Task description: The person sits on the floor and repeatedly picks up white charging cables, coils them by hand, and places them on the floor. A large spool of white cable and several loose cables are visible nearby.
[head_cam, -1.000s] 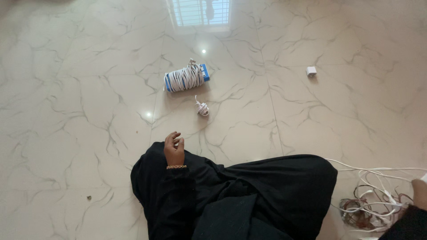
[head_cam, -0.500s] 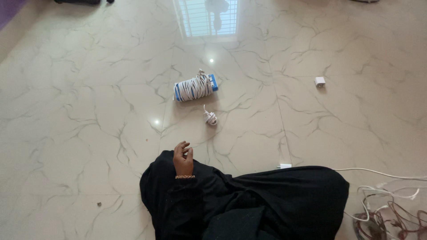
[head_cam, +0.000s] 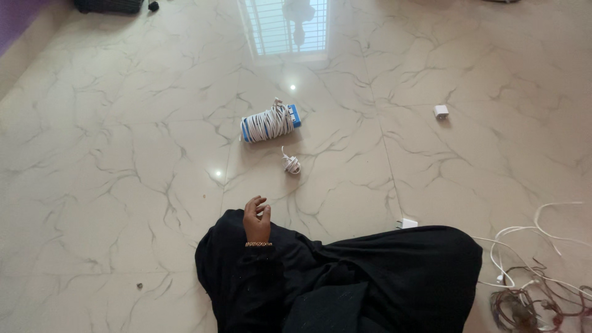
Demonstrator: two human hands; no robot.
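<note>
Left hand [head_cam: 256, 221]: rests on the near knee, which is covered in black cloth [head_cam: 345, 277]. Its fingers [head_cam: 261, 201] are loosely curled and hold nothing. A gold bracelet [head_cam: 258, 245] sits on the wrist. Right hand: not in view; the state of its fingers cannot be told.

Small coiled white cable [head_cam: 291, 163]: lies on the marble floor [head_cam: 123, 154], just beyond the left hand and apart from it. Blue block wound with white cable [head_cam: 269, 122]: lies farther out, slightly left of the small coil and near it. White plug [head_cam: 440, 111]: lies alone at far right, well apart from both coils. White adapter [head_cam: 407, 222]: lies at the far edge of the black cloth, right of the hand. Tangle of white and red wires [head_cam: 533, 290]: lies on the floor at near right, beside the cloth.
</note>
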